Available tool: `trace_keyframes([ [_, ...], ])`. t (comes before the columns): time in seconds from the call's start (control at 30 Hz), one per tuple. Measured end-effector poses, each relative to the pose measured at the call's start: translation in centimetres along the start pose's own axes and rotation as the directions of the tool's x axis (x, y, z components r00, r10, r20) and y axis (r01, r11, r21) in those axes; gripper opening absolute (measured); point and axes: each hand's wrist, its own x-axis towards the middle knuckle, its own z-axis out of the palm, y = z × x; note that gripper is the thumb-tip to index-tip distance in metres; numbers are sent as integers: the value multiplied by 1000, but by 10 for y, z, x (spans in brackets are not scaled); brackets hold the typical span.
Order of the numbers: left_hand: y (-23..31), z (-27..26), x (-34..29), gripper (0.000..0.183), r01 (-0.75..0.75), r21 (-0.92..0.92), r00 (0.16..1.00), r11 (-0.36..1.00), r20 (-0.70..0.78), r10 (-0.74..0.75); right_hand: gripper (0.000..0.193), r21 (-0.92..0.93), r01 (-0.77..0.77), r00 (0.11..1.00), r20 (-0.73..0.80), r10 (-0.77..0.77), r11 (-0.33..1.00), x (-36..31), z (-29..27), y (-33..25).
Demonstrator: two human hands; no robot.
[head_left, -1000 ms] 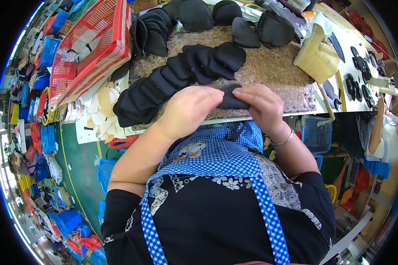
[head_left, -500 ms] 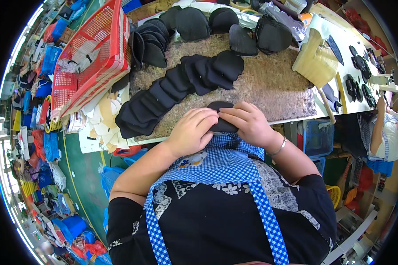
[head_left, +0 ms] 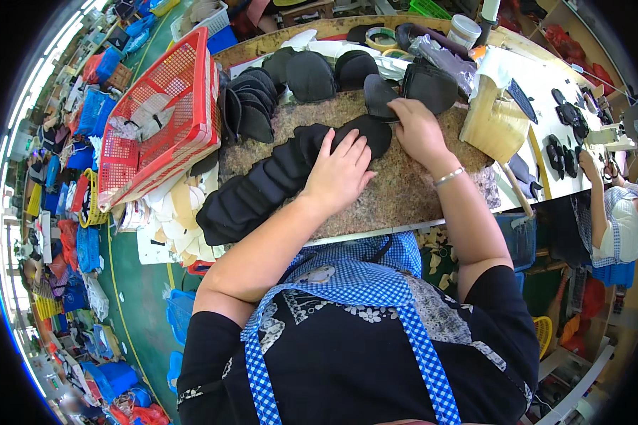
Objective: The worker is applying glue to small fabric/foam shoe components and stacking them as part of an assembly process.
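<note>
On the work board, my left hand [head_left: 338, 170] lies with spread fingers on the right end of a row of overlapping black pads [head_left: 262, 178]. Its fingertips rest on a rounded black pad [head_left: 367, 132] at that end. My right hand [head_left: 420, 133] reaches farther out, thumb apart from the fingers. Those fingertips touch the lower edge of a curved, ribbed black piece [head_left: 380, 96]. Beside it stands a thicker stack of black pieces [head_left: 430, 88]. More curved black pieces [head_left: 252, 106] are nested at the back left.
A red plastic basket [head_left: 213, 106] stands at the left, above pale cut scraps [head_left: 181, 219]. To the right are a wooden block wrapped in yellowish tape [head_left: 493, 124] and a stick-like handle [head_left: 517, 188]. Tape rolls [head_left: 381, 37] and a white tub [head_left: 464, 30] sit behind. Another person [head_left: 617, 219] works at far right.
Both hands have left the black pad at the near edge and reached forward. My left hand is now on the row's right end, my right hand at the ribbed piece. The view has tilted up.
</note>
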Motion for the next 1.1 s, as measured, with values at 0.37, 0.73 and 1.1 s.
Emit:
trace_keyframes([
  [0.37,8,-14,10,46,137,-246,977,960,-129,-172,13,272,-166,910,-328,253,948,6,-19,-39],
  [0.73,11,-72,-13,18,208,-779,821,592,-190,-539,40,232,22,896,-437,84,973,-3,-73,-122],
  [1.1,8,-68,-36,18,123,-947,601,297,-167,-782,13,696,-374,891,87,445,613,-38,-42,-114],
])
